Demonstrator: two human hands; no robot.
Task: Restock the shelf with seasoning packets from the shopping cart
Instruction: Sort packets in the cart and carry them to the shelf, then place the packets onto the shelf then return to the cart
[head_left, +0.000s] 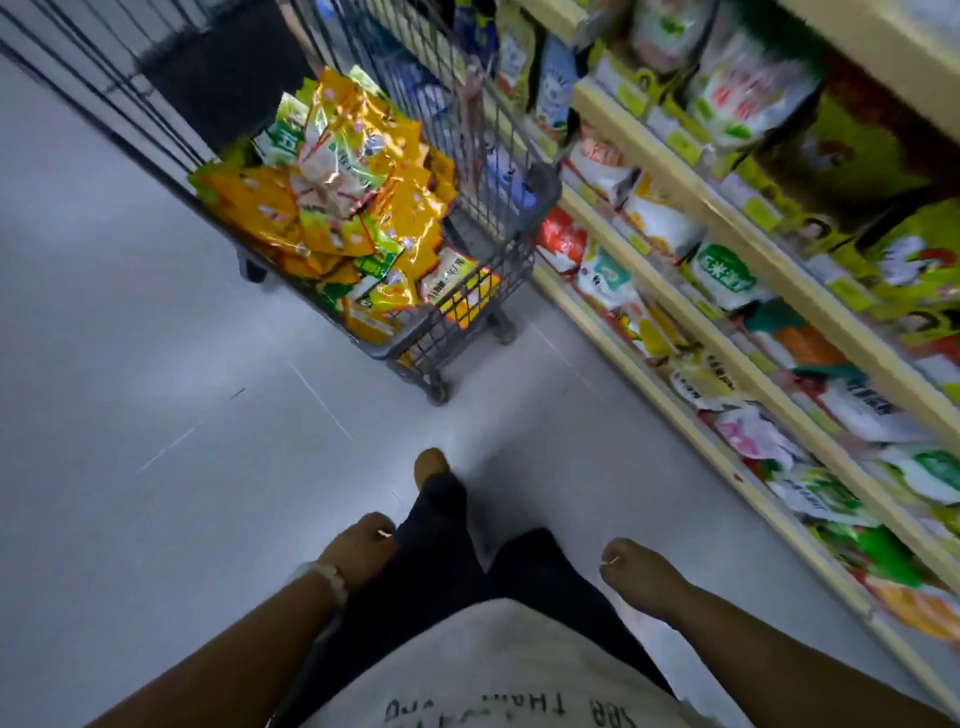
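Both the left hand (363, 545) and right hand (631, 569) hang empty, fingers seemingly loosely curled; seasoning packets (337, 192) fill the shopping cart (467, 332) beside the shelf (727, 322).

We record the shopping cart (470, 332) as dark grey wire. The seasoning packets (332, 176) heaped in it are mostly glossy orange-yellow, with green edges and white panels. The shelf (670, 171) has pale cream-yellow rails carrying yellow-green price tags. Its stock shows white, green, red, orange and pink packaging; the motion blur hides any finer print. The floor (130, 312) is pale grey with thin light lines. We note dark navy trousers, a white shirt with black lettering, and a whitish beaded bracelet (324, 577).
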